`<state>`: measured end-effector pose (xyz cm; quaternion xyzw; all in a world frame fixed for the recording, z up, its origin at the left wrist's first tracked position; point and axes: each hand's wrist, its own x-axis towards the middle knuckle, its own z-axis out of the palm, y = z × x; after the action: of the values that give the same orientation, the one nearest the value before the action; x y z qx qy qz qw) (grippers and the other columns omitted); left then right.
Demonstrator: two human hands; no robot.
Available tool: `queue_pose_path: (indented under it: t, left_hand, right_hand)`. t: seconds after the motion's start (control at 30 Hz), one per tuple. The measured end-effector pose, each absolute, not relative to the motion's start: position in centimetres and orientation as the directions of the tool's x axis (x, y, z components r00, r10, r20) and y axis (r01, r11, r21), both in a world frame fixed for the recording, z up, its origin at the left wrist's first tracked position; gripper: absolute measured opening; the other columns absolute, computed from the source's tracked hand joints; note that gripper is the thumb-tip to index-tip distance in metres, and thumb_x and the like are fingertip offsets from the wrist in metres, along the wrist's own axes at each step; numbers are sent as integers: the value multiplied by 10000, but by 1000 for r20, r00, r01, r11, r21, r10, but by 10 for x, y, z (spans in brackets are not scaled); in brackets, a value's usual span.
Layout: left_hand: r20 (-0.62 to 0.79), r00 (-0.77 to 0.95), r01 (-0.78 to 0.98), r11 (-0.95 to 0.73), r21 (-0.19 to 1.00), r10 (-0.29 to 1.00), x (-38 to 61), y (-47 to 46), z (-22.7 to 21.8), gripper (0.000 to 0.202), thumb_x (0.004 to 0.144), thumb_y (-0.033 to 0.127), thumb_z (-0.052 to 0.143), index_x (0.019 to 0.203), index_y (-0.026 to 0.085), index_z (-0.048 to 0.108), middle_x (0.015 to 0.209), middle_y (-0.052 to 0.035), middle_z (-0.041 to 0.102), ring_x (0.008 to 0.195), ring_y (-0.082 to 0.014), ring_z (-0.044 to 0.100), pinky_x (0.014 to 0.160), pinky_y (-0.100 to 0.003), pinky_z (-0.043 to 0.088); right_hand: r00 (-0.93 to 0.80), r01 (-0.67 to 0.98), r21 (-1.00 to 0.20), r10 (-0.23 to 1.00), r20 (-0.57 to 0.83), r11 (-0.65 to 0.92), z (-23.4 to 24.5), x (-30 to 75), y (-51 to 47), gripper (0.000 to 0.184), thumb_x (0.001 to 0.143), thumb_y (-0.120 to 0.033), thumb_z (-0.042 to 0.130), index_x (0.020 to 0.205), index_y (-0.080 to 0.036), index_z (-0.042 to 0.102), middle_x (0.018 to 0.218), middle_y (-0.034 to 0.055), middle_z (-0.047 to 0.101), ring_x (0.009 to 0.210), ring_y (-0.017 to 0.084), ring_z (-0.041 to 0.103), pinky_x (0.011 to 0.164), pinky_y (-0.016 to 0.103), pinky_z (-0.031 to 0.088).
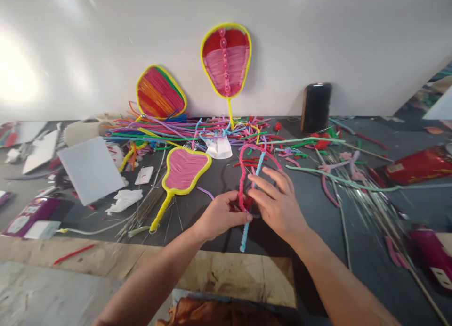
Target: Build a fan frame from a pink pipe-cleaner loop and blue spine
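My left hand pinches the base of a fan-shaped frame of pink pipe cleaner lying on the dark table. A light blue pipe cleaner runs down the frame's middle and sticks out below my hands as a handle. My right hand rests on the same frame from the right, with its fingers curled over the pink and blue stems. Both hands touch each other at the frame's neck.
A finished pink fan with a yellow rim lies to the left. Two more fans lean on the wall above a heap of coloured pipe cleaners. A white board, a dark phone and thin wires lie around.
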<state>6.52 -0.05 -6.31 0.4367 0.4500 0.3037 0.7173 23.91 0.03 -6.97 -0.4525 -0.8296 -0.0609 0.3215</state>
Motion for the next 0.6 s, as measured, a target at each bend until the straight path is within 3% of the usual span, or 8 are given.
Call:
queue_pose_path:
  t: [0.13, 0.33, 0.6]
  left_hand:
    - [-398, 453, -171, 516, 840, 798, 66, 0, -61, 364, 541, 142, 801, 843, 126, 599, 738, 20, 629, 658, -83, 576, 678, -220, 477]
    - [-435, 359, -256, 535, 805, 826, 68, 2, -64, 322, 553, 223, 831, 715, 125, 570, 627, 16, 621, 614, -105, 607, 648, -255, 524]
    - [-431, 368, -218, 527, 821, 824, 67, 1, -61, 346, 594, 283, 814, 789, 123, 578, 661, 9, 592, 619, -94, 584, 557, -206, 507]
  right_hand:
    - [-350, 762, -203, 654, 671, 615, -66, 242, 3, 166, 853, -103, 584, 885, -237, 675, 1018, 1, 724, 1142, 235, 521, 1051, 480, 355]
    - [-345, 722, -193, 588, 732, 664, -58, 242, 0, 168, 819, -75, 617, 878, -222, 673, 848, 16, 720, 953, 198, 610, 1018, 454, 416]
    - [-320, 685, -236, 575, 753, 689, -62, 242, 2, 231, 824, -12, 560, 903, -207, 655, 855, 37, 699, 811, 155, 648, 966, 430, 460]
